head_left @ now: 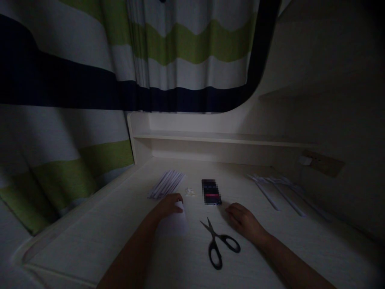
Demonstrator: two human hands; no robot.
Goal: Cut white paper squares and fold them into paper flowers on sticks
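Note:
My left hand (pixel 171 204) is closed on a white sheet of paper (pixel 174 224), with the thumb on top; the sheet hangs over the desk toward me. Just beyond that hand lies a bundle of thin rolled paper strips (pixel 167 184). My right hand (pixel 243 219) rests on the desk near the phone, its fingers curled together; whatever they may hold is hidden. Between my forearms lies a pair of black-handled scissors (pixel 213 241), blades spread apart and pointing away from me. Neither hand touches the scissors.
A dark phone (pixel 211 192) lies mid-desk, beside a small pile of pale bits (pixel 189 192). More long paper strips (pixel 279 190) lie at the right. A raised shelf (pixel 210 138) runs along the back. A striped curtain (pixel 195 52) hangs behind and left; a socket (pixel 323 162) is on the right wall.

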